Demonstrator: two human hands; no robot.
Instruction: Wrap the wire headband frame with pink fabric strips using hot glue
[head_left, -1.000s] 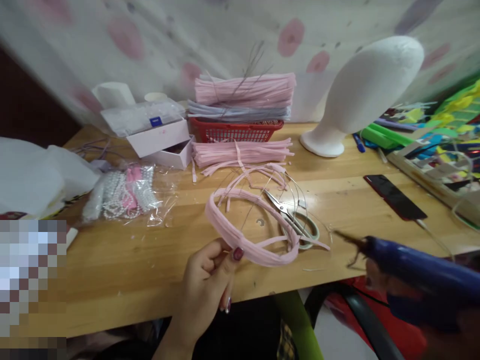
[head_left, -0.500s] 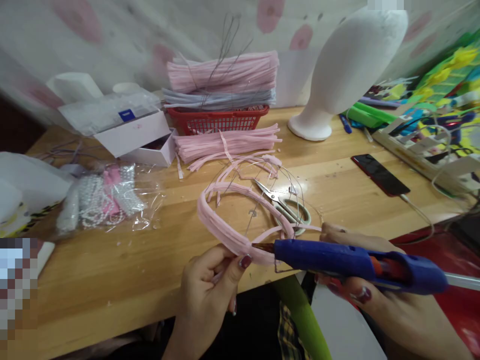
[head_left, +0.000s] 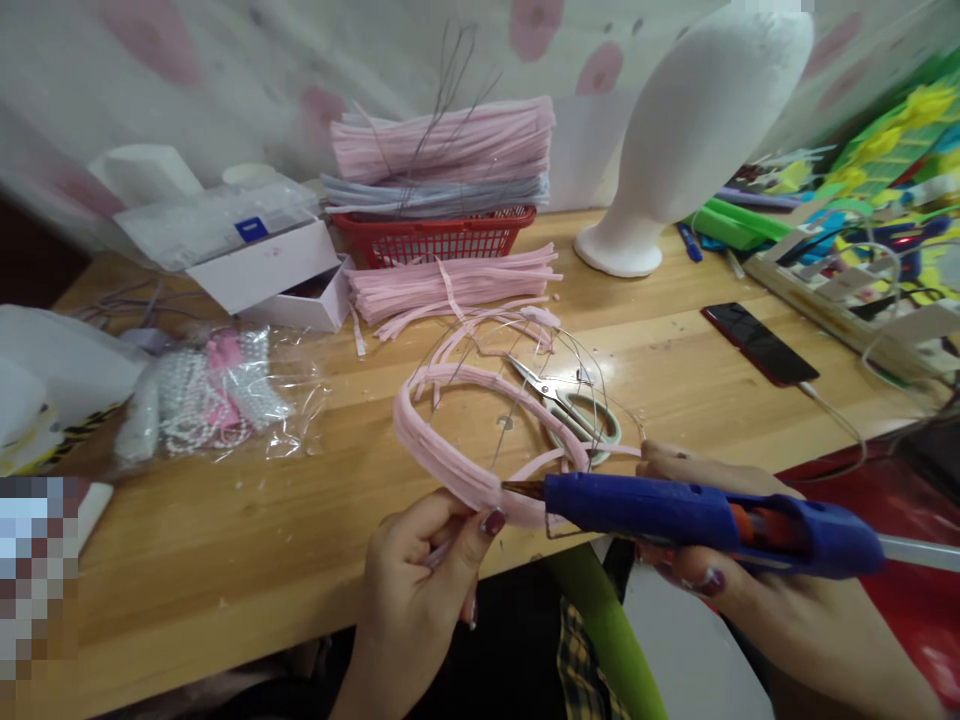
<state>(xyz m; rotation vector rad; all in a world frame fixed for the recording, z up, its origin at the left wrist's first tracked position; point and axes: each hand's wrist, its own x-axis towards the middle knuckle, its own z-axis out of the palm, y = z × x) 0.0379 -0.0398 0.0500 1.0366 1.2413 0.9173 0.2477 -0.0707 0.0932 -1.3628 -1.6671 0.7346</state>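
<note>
My left hand (head_left: 427,570) pinches a pink wrapped headband (head_left: 442,455) by its near rim, above the front edge of the wooden table (head_left: 225,540). Loose pink strips and thin wires stick up from the band. My right hand (head_left: 757,590) grips a blue glue gun (head_left: 705,515) held level, its brown nozzle touching the band right by my left thumb. Scissors (head_left: 570,410) lie on the table just behind the band.
A red basket (head_left: 435,240) stacked with pink and grey strips stands at the back, with more pink strips (head_left: 457,285) before it. A white foam head (head_left: 697,120), a phone (head_left: 757,345), a white box (head_left: 262,265) and a bag of beads (head_left: 210,395) surround the work spot.
My right hand has brought the glue gun in from the right until its nozzle meets the headband. The view has shifted slightly right; my left hand keeps its hold.
</note>
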